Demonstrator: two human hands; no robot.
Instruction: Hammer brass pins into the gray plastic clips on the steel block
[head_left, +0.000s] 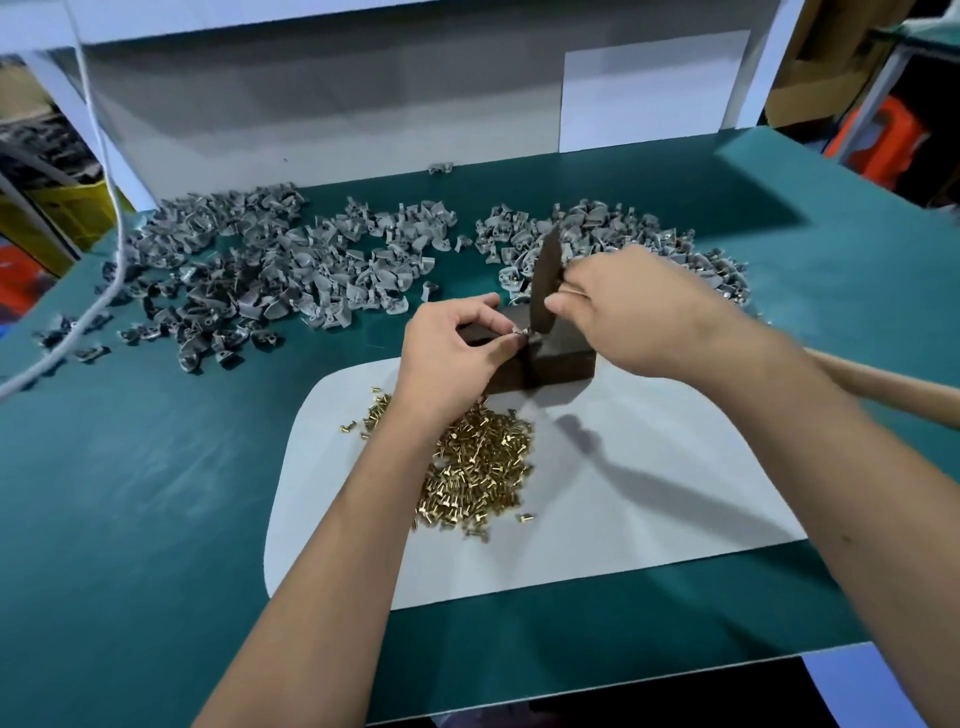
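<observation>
Left hand pinching small gray clip on steel block, mid-table. Right hand gripping hammer near its head. Clip probably light, stiff, skittish: best held by edges.

Bright overhead light, soft shadows toward the viewer, wide-angle edge bending, slight blur

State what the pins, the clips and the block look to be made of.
Pins: shiny yellow metal, likely brass, glinting. Clips: matte gray, thin curved shells, likely moulded plastic. Block: dark, dull, sharp-edged solid, probably steel, though the finish leaves it open.
</observation>
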